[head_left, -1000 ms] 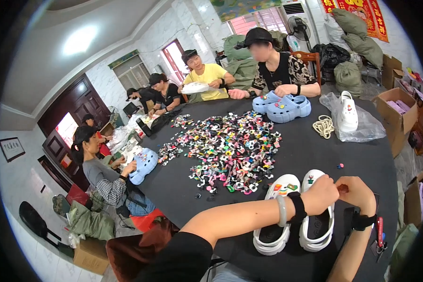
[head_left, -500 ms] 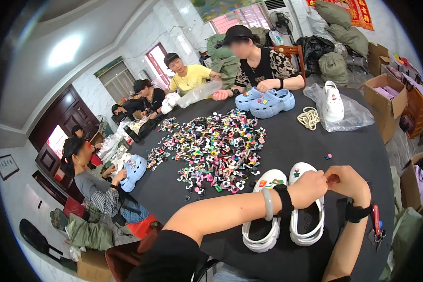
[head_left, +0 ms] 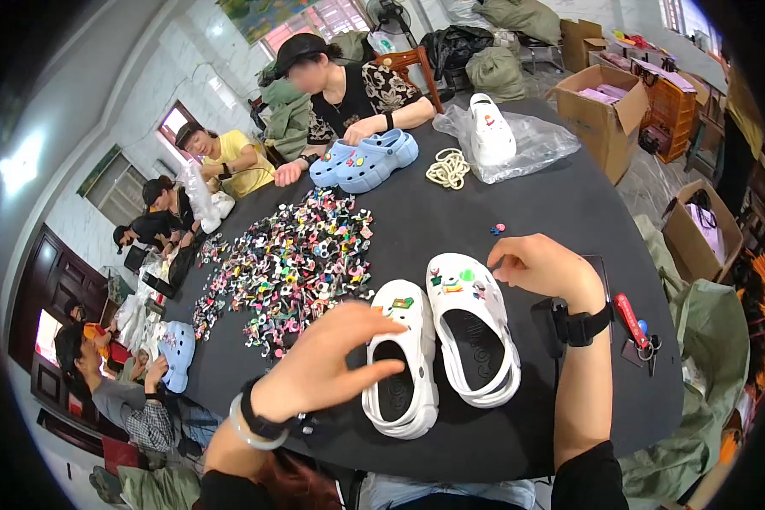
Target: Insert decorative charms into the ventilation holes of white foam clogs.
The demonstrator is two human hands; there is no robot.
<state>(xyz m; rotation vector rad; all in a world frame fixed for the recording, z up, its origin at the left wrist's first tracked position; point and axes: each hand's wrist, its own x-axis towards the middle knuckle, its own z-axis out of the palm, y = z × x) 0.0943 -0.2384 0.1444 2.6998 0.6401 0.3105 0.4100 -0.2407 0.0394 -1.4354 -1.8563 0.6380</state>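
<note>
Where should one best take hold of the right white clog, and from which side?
Grip the right white clog at its heel strap and rear rim, from the near side. Its heel points toward the person, its opening faces up, and charms cover the toe, so the back is free.

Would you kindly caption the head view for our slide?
Left hand hovers over white clogs; right hand at the toe, charm pile nearby.

- Your left hand (head_left: 331,361) now sits off the right hand (head_left: 544,268), over the left white clog (head_left: 404,361), at seven o'clock from the charm pile (head_left: 289,263).
- Your right hand touches the right clog (head_left: 476,336).
</note>
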